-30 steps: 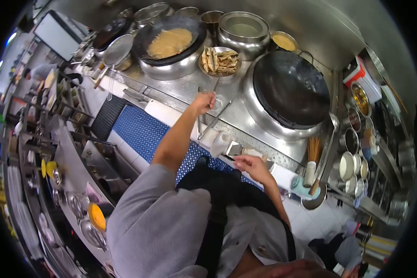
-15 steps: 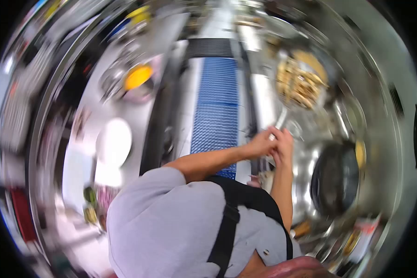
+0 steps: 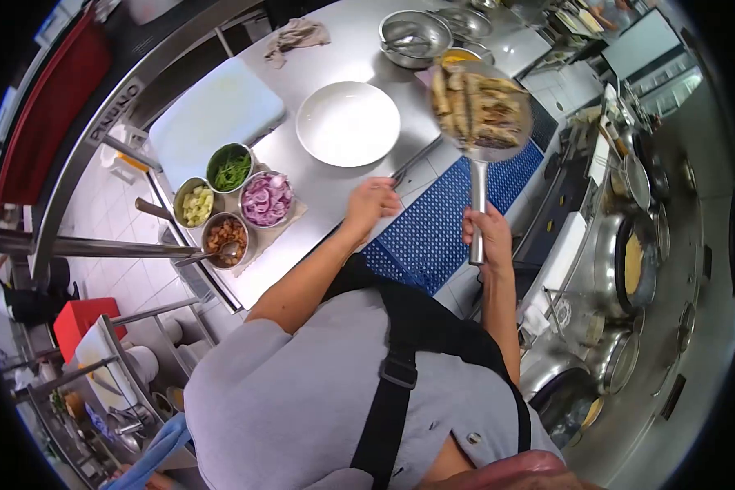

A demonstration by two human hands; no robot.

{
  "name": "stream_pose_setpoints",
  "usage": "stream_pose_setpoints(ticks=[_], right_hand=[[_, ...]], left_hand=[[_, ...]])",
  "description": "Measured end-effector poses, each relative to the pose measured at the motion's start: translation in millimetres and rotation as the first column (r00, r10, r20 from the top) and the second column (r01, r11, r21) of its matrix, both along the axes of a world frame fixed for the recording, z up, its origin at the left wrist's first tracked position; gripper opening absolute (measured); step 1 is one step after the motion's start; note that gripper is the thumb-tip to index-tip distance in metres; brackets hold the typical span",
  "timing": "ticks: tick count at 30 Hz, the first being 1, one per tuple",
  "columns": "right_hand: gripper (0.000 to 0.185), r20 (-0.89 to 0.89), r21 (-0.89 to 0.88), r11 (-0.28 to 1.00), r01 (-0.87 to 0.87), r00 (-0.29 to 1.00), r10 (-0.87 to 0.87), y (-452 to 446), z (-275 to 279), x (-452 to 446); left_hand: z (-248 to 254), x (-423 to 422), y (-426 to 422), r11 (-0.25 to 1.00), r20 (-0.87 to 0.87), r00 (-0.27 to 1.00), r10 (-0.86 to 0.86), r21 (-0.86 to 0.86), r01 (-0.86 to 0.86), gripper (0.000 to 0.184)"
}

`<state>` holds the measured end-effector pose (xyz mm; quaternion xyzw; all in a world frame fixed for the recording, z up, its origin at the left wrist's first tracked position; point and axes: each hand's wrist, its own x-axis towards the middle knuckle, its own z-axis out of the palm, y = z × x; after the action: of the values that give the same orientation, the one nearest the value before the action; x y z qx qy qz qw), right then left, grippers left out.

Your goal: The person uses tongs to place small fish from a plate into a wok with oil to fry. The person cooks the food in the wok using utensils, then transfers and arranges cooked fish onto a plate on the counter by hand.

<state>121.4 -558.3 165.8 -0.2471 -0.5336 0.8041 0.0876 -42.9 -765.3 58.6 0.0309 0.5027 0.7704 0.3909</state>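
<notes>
My right hand (image 3: pixel 490 235) is wrapped round the metal handle of a round skimmer (image 3: pixel 478 192). Browned fried strips (image 3: pixel 486 110), perhaps eggplant, are heaped on its head, above the floor mat and just past the table edge. My left hand (image 3: pixel 373 208) is empty beside the table edge, its fingers loosely apart. In front of it on the steel table lies a white oval plate (image 3: pixel 348 124) with nothing on it. To the left stand metal bowls of sliced red onion (image 3: pixel 267 198), chopped greens (image 3: pixel 230 167), pale yellow pieces (image 3: pixel 194 204) and small brown chunks with a spoon (image 3: pixel 224 239).
A pale cutting board (image 3: pixel 214 122) and a crumpled cloth (image 3: pixel 298 37) lie on the table. Metal mixing bowls (image 3: pixel 415 39) stand at its far end. A blue mat (image 3: pixel 433 212) covers the aisle floor. On the right, the stove side holds several woks (image 3: pixel 625 265).
I have turned from the stove side to the table, bringing the loaded skimmer along. Both hands were together at its handle; now only my right hand holds it, and my left has let go.
</notes>
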Motion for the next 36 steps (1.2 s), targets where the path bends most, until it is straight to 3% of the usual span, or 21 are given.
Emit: stream_pose_setpoints(ticks=[1,3,4,7,16,20,24,25,29,32,33,36], right_hand=[[0.015,0.009,-0.004,1.000,0.009,1.000,-0.009,-15,-2,-19],[0.015,0.055,0.024,0.994,-0.107,0.993,0.106,-28,-17,-48],[0.016,0.067,0.037,0.985,-0.167,0.984,0.164,-34,-24,-59],[0.022,0.141,0.140,0.962,-0.235,0.966,0.215,-51,-46,-81],[0.046,0.173,0.464,0.856,-0.229,0.971,0.166,-55,-51,-97],[0.047,0.166,0.664,0.720,-0.201,0.979,0.120,-56,-56,-96],[0.060,0.170,0.821,0.535,-0.202,0.979,0.108,-47,-49,-102],[0.063,0.048,0.824,0.558,-0.094,0.994,0.096,-45,-58,-105],[0.065,-0.038,0.924,0.383,0.011,0.997,0.062,-31,-64,-135],[0.067,-0.116,0.807,0.585,0.082,0.993,0.020,-41,-55,-146],[0.057,-0.157,0.763,0.632,0.138,0.987,-0.026,-46,-61,-150],[0.044,-0.083,0.390,0.919,0.058,0.996,-0.027,-45,-52,-142]], left_hand=[[-11,-11,-8,0.980,0.029,0.980,0.198,-0.029,-0.197,0.038],[-22,-29,-18,0.824,0.079,0.821,0.566,-0.101,-0.558,0.045],[-23,-39,-21,0.805,0.076,0.802,0.593,-0.066,-0.590,0.048],[-27,-60,-25,0.778,0.031,0.778,0.628,0.012,-0.628,0.059],[-44,-84,-4,0.700,-0.052,0.702,0.710,-0.063,-0.712,0.064],[-53,-78,-10,0.727,-0.087,0.727,0.681,-0.028,-0.686,0.065],[-50,-82,-9,0.707,-0.107,0.709,0.697,-0.061,-0.705,0.063],[-49,-85,-8,0.698,-0.108,0.701,0.705,-0.076,-0.713,0.063],[-43,-103,-5,0.683,-0.135,0.700,0.701,-0.158,-0.713,0.062],[-54,-105,-5,0.683,-0.150,0.694,0.704,-0.123,-0.720,0.062],[-50,-104,-3,0.668,-0.133,0.679,0.722,-0.121,-0.734,0.062],[-31,-104,3,0.625,-0.112,0.637,0.763,-0.127,-0.770,0.059]])
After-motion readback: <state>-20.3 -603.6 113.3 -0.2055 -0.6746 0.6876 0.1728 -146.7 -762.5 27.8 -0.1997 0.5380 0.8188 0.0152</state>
